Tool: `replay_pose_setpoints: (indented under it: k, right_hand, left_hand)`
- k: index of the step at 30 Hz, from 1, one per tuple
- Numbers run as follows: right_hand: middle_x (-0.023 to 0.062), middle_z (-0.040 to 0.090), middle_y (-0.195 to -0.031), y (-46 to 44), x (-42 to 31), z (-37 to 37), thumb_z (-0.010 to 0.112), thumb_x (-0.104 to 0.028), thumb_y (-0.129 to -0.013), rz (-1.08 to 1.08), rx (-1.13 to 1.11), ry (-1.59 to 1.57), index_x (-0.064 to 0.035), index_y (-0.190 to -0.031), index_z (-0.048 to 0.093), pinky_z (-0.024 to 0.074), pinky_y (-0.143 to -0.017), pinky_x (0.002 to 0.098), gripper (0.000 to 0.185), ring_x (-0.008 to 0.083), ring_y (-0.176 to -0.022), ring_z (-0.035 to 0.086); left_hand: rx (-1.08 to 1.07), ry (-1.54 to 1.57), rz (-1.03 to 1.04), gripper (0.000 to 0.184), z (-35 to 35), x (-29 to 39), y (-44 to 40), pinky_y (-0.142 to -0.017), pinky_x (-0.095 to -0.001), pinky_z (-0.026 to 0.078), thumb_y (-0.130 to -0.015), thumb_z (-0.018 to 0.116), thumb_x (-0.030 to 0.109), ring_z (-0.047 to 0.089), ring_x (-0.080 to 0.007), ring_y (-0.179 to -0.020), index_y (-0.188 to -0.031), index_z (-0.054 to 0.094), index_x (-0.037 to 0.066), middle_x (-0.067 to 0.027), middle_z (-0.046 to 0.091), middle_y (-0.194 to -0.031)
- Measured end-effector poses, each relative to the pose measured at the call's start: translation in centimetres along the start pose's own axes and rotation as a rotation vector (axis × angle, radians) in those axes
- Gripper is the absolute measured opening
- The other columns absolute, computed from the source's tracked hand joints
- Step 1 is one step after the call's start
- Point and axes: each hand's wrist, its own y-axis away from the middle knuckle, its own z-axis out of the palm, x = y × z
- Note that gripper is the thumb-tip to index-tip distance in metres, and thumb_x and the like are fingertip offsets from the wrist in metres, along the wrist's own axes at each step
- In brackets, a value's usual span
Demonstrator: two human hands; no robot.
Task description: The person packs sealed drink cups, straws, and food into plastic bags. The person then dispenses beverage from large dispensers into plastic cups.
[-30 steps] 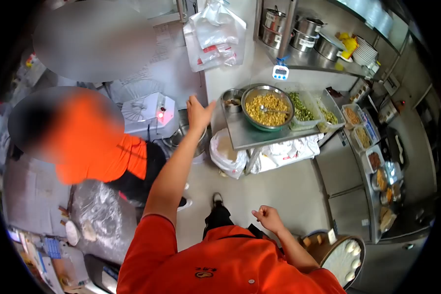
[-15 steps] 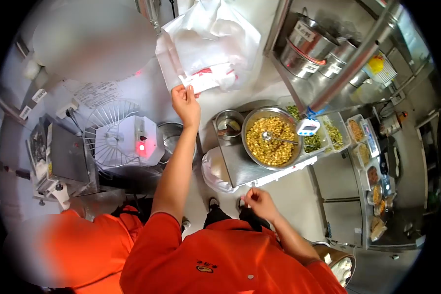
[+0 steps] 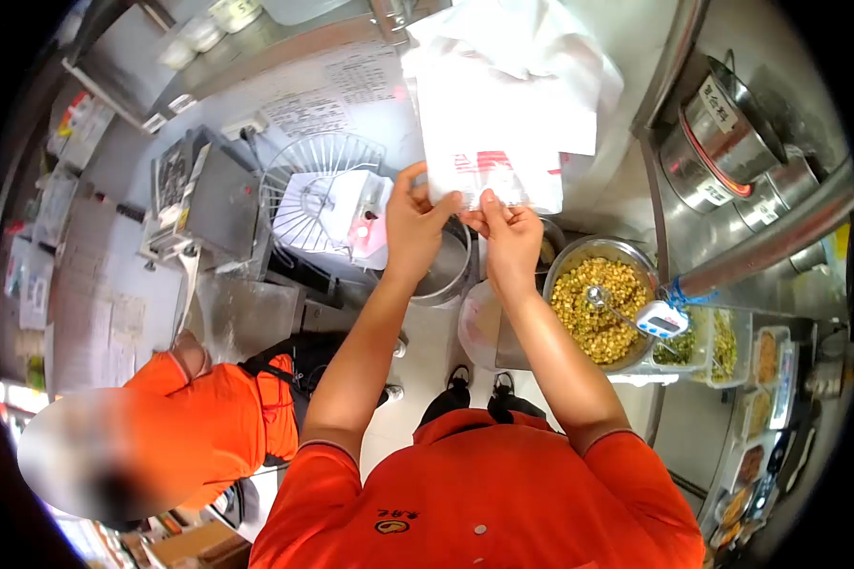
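A white plastic bag with red print hangs in front of me, at the top of the view. My left hand pinches its lower left edge between thumb and fingers. Close beside it, my right hand has its thumb and fingertips closed on the bottom edge of the same bag. The fingertips behind the bag are partly hidden. Below my right hand is a steel bowl of chopped yellow food, with a metal ladle lying in it.
To the left, a wire basket stands near a grey metal machine. A co-worker in orange is at lower left. Lidded steel pots stand on the right shelf, above a digital timer and food tubs.
My right hand has risen from near my waist to the bag and closed on its bottom edge. My left hand stays at the bag. The view has shifted left.
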Motion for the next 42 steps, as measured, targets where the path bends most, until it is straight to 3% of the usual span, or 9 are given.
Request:
replay_pose_setpoints:
  k: [5,8,11,25,31,33,35,40,42]
  right_hand:
    - [0.0122,0.068,-0.082,0.0,-0.9,-1.7,0.067,-0.019,-0.101,0.135,0.070,-0.092,0.0032,-0.088,0.061,0.0625,-0.070,0.0327,0.026,0.0188,-0.069,0.069]
    - [0.0111,0.068,-0.082,-0.5,-0.4,-3.3,0.069,-0.021,-0.100,0.099,0.097,-0.063,0.0020,-0.087,0.061,0.0632,-0.069,0.0332,0.027,0.0181,-0.072,0.070]
    - [0.0107,0.068,-0.081,-0.3,-2.5,-3.8,0.070,-0.018,-0.098,0.189,0.063,-0.143,0.0019,-0.088,0.063,0.0634,-0.070,0.0330,0.024,0.0184,-0.073,0.070]
    - [0.0103,0.070,-0.084,1.7,-3.5,-6.3,0.062,-0.023,-0.104,0.104,0.010,0.024,0.0004,-0.092,0.065,0.0608,-0.068,0.0315,0.026,0.0177,-0.073,0.069]
    - [0.0079,0.069,-0.081,0.5,-3.7,-4.9,0.067,-0.028,-0.101,0.189,-0.069,0.016,-0.0024,-0.086,0.066,0.0556,-0.062,0.0275,0.030,0.0142,-0.067,0.065]
    - [0.0069,0.068,-0.077,1.0,-2.1,-6.5,0.069,-0.028,-0.100,0.160,-0.054,0.044,-0.0020,-0.084,0.066,0.0527,-0.060,0.0268,0.031,0.0128,-0.064,0.063]
    - [0.0034,0.064,-0.072,2.6,2.2,-10.9,0.067,-0.024,-0.100,0.273,-0.098,0.463,-0.0063,-0.078,0.062,0.0521,-0.060,0.0272,0.029,0.0129,-0.059,0.060]
    - [0.0034,0.065,-0.076,5.2,4.7,-13.1,0.065,-0.025,-0.101,0.451,-0.050,0.243,-0.0061,-0.086,0.064,0.0527,-0.065,0.0284,0.025,0.0130,-0.064,0.061]
    - [0.0033,0.066,-0.081,4.6,2.1,-10.0,0.062,-0.025,-0.102,0.354,-0.117,0.209,-0.0056,-0.091,0.065,0.0535,-0.067,0.0288,0.022,0.0122,-0.069,0.062]
  left_hand:
    - [0.061,-0.096,0.039,0.019,1.8,-1.4,-0.4,-0.064,-0.0216,0.050,-0.088,0.079,0.006,0.063,-0.0061,-0.074,-0.101,0.068,-0.002,-0.0033,0.072,-0.085]
    - [0.082,-0.445,0.131,0.024,2.1,-2.2,-0.1,-0.047,-0.0263,0.024,-0.086,0.084,0.015,0.033,-0.0013,-0.056,-0.073,0.068,0.002,0.0072,0.049,-0.058]
    - [0.054,-0.405,0.076,0.011,2.5,-1.0,0.9,-0.056,-0.0216,0.039,-0.088,0.080,0.009,0.051,-0.0011,-0.066,-0.090,0.075,0.000,0.0047,0.067,-0.075]
    - [0.159,-0.225,0.117,0.034,2.6,-1.4,1.8,-0.050,-0.0212,0.037,-0.107,0.057,0.027,0.044,-0.0019,-0.056,-0.081,0.062,0.005,0.0063,0.049,-0.062]
    - [0.059,-0.206,0.135,0.020,1.8,-2.6,1.5,-0.053,-0.0209,0.041,-0.108,0.054,0.021,0.047,-0.0030,-0.061,-0.099,0.061,0.004,0.0045,0.053,-0.072]
    - [0.028,-0.350,0.176,0.018,1.1,-2.7,1.6,-0.060,-0.0231,0.045,-0.106,0.056,0.020,0.050,-0.0057,-0.067,-0.106,0.061,0.003,0.0031,0.054,-0.079]
    - [0.434,-0.534,0.349,0.018,1.6,-3.8,2.2,-0.064,-0.0263,0.047,-0.103,0.061,0.019,0.052,-0.0076,-0.071,-0.110,0.061,0.002,0.0029,0.055,-0.081]
    - [0.126,-0.292,-0.129,0.024,-0.8,-5.7,3.8,-0.074,-0.0239,0.049,-0.098,0.070,0.017,0.061,-0.0125,-0.082,-0.115,0.060,0.002,-0.0035,0.064,-0.103]
    - [0.171,-0.510,0.150,0.031,-0.2,-6.6,0.7,-0.078,-0.0296,0.052,-0.092,0.075,0.017,0.065,-0.0167,-0.087,-0.115,0.060,0.001,-0.0084,0.066,-0.105]
